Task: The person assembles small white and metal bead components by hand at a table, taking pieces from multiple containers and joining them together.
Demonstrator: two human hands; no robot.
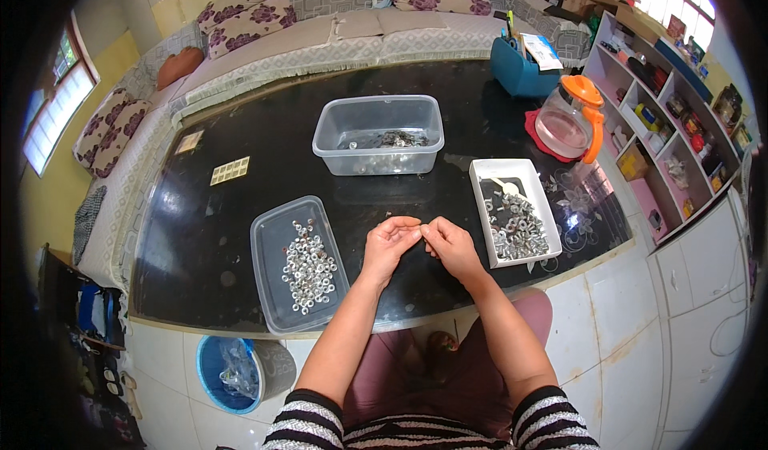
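Left hand (390, 246), right hand (450, 246) meet at fingertips, can't tell if gripping. Rings (309, 270) at 9 o'clock, white box (542, 202) at 2 o'clock

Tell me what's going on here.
A person's left hand and right hand meet above the table; anything held between them is too small to make out. The tray on the left holds rings, the white box on the right holds metal pieces, and the clear tub beyond the hands holds small bits.
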